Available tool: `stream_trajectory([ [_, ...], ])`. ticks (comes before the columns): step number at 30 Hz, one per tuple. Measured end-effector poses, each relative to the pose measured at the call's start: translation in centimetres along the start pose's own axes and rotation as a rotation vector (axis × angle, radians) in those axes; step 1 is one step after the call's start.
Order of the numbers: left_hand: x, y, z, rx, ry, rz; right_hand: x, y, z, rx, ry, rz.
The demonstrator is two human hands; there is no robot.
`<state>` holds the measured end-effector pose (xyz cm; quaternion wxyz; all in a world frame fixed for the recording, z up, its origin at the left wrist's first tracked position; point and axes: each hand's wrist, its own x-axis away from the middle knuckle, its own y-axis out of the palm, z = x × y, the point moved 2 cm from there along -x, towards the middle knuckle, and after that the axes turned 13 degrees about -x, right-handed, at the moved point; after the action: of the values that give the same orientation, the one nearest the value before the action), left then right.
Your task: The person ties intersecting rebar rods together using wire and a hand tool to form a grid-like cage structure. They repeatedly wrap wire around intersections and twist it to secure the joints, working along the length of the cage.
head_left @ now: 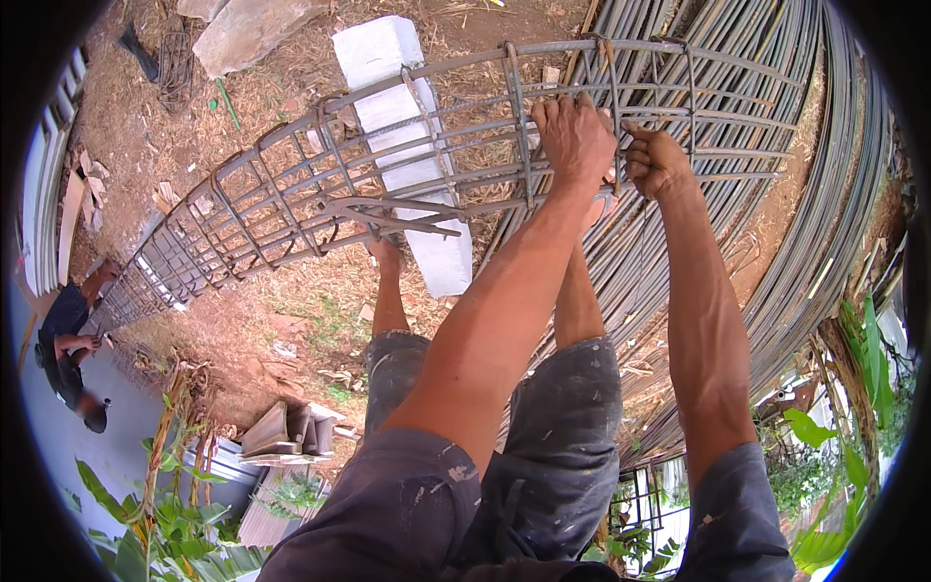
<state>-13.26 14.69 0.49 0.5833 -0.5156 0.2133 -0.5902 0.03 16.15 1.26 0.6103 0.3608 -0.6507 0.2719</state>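
Observation:
A long rebar cage (320,145) of lengthwise bars and square stirrups runs from far left to upper right in front of me. My left hand (574,141) is closed over its bars near a stirrup, fingers curled at the upper bars. Just right of it, my right hand (657,163) is closed in a pinch beside another stirrup. A thin dark wire (642,242) hangs down from its fingers; the wire's upper end is hidden. Bent steel pieces (393,211) lie along the cage's near side, left of my hands.
A white block (427,254) lies crosswise under the cage. Many loose steel rods (737,58) cover the ground at right. At far left a person (68,339) bends by the cage's other end. Stones (254,34) lie at top; stacked channel-shaped pieces (291,432) sit lower left.

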Motion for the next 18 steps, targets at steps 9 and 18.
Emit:
stream_trajectory([
  [9, -2.2, -0.1, 1.0, 0.188, -0.224, -0.125, -1.3, 0.7, -0.7, 0.073, 0.129, -0.129],
  [18, -3.0, -0.8, -1.3, 0.197, -0.196, -0.17, -1.8, 0.3, -1.1, 0.011, 0.14, -0.1],
])
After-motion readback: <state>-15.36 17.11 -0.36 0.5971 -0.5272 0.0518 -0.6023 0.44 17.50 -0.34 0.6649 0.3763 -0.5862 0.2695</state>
